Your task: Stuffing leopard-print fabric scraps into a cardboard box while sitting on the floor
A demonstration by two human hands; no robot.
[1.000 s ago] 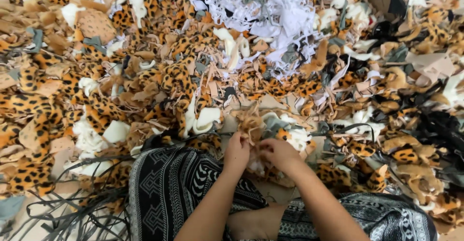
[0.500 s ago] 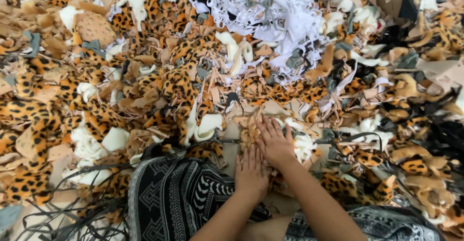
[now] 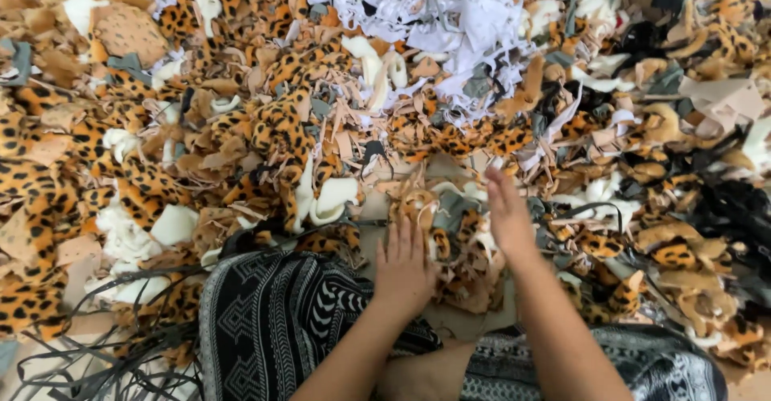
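Note:
My left hand [image 3: 404, 266] lies flat, palm down and fingers together, on a small clump of leopard-print and tan fabric scraps [image 3: 450, 240] just in front of my knees. My right hand [image 3: 506, 212] stands on its edge beside the same clump, fingers straight, pressing against its right side. Neither hand grips anything. The clump sits at the near edge of a wide heap of fabric offcuts [image 3: 265, 128] that fills the view.
White lacy shreds [image 3: 450, 15] pile at the top centre. Cream fleece pieces [image 3: 128, 232] lie at the left, dark strips [image 3: 96, 361] at the lower left. My legs in black-and-white patterned cloth [image 3: 273, 321] fill the bottom.
My hands were pinching scraps together between the fingers. They have since opened flat, the left pulled back toward my knee and the right moved out to the right of the clump.

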